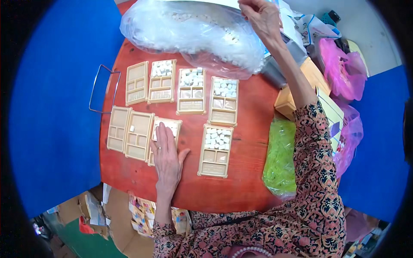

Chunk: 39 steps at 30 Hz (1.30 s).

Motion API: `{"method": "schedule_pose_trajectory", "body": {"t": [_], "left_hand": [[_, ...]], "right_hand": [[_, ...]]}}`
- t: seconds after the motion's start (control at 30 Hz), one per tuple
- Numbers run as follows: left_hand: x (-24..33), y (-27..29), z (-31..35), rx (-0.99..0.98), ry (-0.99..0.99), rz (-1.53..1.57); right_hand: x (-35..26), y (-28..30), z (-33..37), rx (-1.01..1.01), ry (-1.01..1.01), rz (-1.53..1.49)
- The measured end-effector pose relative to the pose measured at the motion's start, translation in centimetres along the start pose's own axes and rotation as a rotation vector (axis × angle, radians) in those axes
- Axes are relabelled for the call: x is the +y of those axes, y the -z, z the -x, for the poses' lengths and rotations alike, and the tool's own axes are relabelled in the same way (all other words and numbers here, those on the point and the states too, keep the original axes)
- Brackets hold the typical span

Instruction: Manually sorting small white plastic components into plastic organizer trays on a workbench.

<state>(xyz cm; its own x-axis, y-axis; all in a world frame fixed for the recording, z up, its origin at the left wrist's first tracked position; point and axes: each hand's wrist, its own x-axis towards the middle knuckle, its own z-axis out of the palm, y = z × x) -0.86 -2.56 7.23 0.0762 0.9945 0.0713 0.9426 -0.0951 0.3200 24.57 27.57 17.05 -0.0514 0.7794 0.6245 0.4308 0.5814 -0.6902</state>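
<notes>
My left hand (167, 160) lies with outstretched fingers over a cream compartment tray (175, 124) in the near row, partly hiding it. Small white pieces, like mini marshmallows, fill that tray's large far section. At the top edge, my right hand (263, 19) is raised beside a big clear plastic bag (189, 30) of the same pieces; its fingers are bent together, and what they hold is unclear. Another tray (215, 151) to the right and several in the far row (223, 101) also hold white pieces. One near-row tray (140, 135) has a single piece in it.
The red table (245, 159) bears a green bundle in clear plastic (279, 157) at its right edge. Beyond stand a yellowish box (286, 99) and pink plastic bags (344, 71). A wire handle (90, 92) juts out at left. Below the near edge is a cardboard box (120, 221) with colourful packets.
</notes>
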Motion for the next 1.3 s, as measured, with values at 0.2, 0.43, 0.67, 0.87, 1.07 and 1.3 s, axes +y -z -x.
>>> {"method": "schedule_pose_trajectory", "body": {"t": [0.2,0.43,0.67,0.87,1.07,1.3], "left_hand": [[0.2,0.3,-1.6,0.100,-0.072,0.129],[2.1,7.7,-7.9,0.072,-0.384,0.140],[2.4,3.6,-15.7,0.156,-0.510,0.034],[-0.9,-0.6,-24.5,0.137,-0.552,0.071],[1.1,-2.1,-24.8,0.003,-0.641,0.141],[0.8,-5.0,-24.4,-0.004,-0.585,0.201]], "right_hand": [[8.5,-3.2,1.7,-0.420,0.289,0.675],[14.8,-5.2,3.2,-0.367,0.649,0.472],[14.5,-8.9,2.8,-0.763,0.130,0.908],[16.7,-7.7,3.2,-0.394,0.681,0.981],[13.4,-8.0,3.4,-0.748,0.323,1.059],[12.1,-8.0,6.3,-0.797,0.452,1.097]]}}
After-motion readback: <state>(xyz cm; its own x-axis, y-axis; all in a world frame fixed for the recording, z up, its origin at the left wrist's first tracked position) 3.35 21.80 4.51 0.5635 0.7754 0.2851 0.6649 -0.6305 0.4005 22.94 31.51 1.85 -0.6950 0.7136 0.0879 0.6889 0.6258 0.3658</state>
